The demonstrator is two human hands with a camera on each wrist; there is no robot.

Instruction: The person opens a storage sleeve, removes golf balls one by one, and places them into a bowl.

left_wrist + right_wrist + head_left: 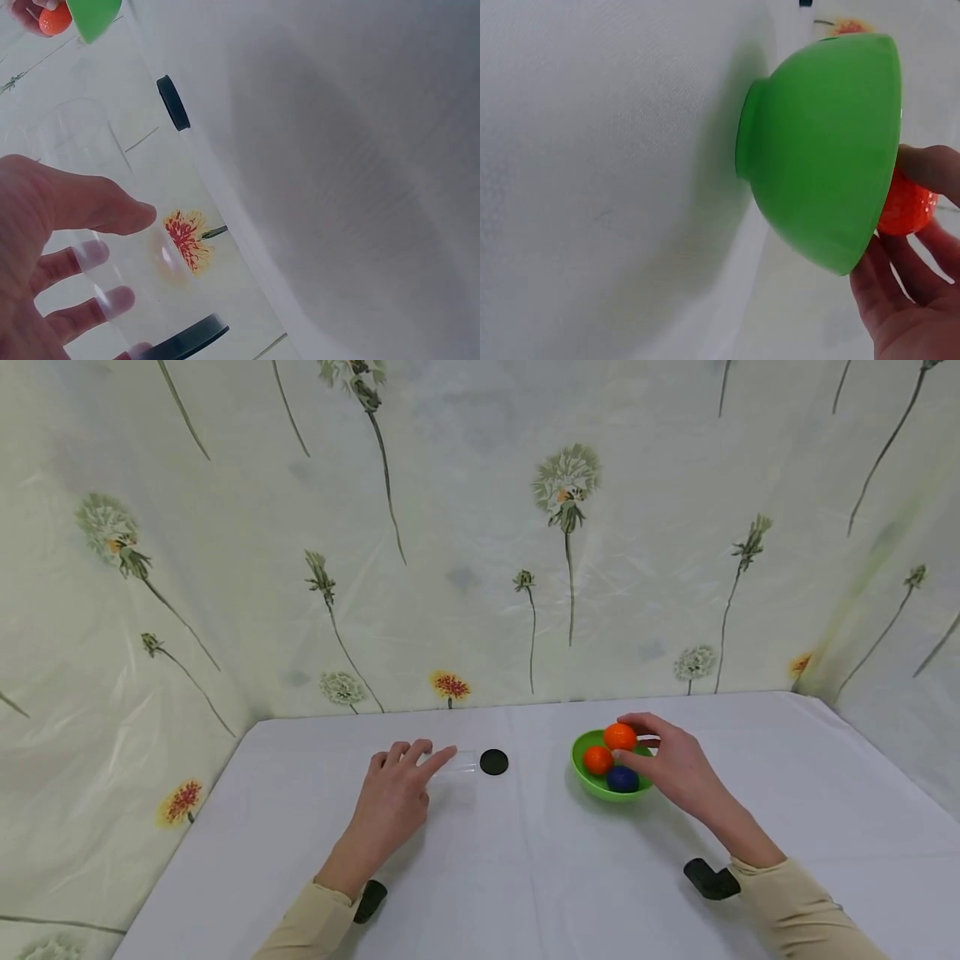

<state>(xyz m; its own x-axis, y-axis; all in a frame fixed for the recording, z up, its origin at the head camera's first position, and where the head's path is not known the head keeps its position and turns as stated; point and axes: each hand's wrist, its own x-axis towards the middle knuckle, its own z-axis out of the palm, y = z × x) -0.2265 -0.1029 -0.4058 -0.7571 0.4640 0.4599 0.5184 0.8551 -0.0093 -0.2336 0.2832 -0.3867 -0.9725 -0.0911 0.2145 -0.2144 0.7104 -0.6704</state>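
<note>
My left hand (pixel 397 785) holds a clear cylindrical container (pixel 142 277). In the left wrist view, the thumb lies on one side and the fingers on the other. A black cap (pixel 191 339) covers the container's near end; its far end points towards a black round lid (pixel 494 762) on the table. On the right, a green bowl (pixel 588 787) holds an orange ball (pixel 597 761) and a dark blue ball (pixel 622 779). My right hand (pixel 675 768) pinches another orange ball (pixel 620 737) between thumb and fingers at the bowl's rim. In the right wrist view, the bowl (pixel 825 150) partly hides that ball.
A white cloth covers the table (pixel 510 877). Behind it hangs a flower-patterned curtain (pixel 465 527), close to the table's far edge. Black devices (pixel 708 878) are worn at both wrists.
</note>
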